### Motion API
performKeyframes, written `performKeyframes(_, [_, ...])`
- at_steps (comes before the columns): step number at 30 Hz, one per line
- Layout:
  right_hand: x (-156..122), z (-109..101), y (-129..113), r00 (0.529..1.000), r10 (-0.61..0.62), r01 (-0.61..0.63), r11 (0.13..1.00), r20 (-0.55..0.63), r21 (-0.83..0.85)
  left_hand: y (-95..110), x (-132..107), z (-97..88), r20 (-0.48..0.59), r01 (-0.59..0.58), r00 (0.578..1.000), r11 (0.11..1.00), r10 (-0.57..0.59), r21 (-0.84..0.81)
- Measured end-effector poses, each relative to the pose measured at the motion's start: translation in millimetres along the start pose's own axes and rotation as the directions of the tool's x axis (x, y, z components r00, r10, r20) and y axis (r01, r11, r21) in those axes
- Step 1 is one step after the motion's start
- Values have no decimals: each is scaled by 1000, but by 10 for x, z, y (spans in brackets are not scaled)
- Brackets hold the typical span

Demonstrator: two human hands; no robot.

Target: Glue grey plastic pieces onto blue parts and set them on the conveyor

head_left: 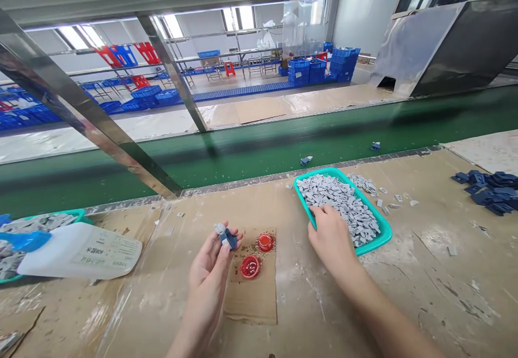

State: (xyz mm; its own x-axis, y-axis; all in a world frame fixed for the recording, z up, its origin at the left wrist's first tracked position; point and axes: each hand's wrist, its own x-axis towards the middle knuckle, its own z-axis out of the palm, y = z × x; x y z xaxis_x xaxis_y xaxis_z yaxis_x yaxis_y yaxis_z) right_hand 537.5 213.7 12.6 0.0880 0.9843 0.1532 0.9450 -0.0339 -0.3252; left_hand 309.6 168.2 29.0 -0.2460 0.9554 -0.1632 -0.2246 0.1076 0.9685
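Here we are at the worktop (424, 272), and the left hand (208, 277) is up off the surface with a small blue-and-grey part (227, 238) pinched between thumb and fingertips, the fingers (218, 253) curled in around it, right above a cardboard sheet (251, 304). On that sheet, just beside the hand, sit two round red caps (250, 266), with brown specks scattered around them. Over to the right, the right hand (329, 236) is down at a teal tray (374, 239), its fingers (319, 215) bent and close together against a heaped pile of small grey pieces (335, 207); whether they have hold of one, you cannot tell from here. A few of those grey pieces lie loose on the worktop past the tray's far side, and further right there's a scattered heap of blue parts (485, 191). Far left, a white plastic jug (81, 250) with a printed label lies on its side across a second teal tray (79, 215) of grey pieces. Beyond the worktop's edge runs a green conveyor belt (259, 156) carrying two small blue parts (306, 160), and past a slanting steel frame (93, 115), stacks of blue crates (299, 72) line the far floor.
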Motion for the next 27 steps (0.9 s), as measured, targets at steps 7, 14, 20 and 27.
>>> performKeyframes(7, [137, -184, 387, 984, 33, 22, 953, -174, 302, 69, 120, -43, 51, -17, 999, 1000, 17, 8])
performKeyframes(14, [311, -204, 685, 976, 79, -60, 993, -204, 97, 264, 981, 147, 210, -292, 949, 903, 233, 316])
performKeyframes(20, [312, -89, 666, 984, 29, -23, 999, -176, 35, 185, 2076, 538, 332, -430, 903, 547, 274, 718])
performKeyframes(27, [297, -99, 696, 930, 1, 31, 996, -368, 82, 90, 2578, 894, 388, -432, 896, 223, 216, 874])
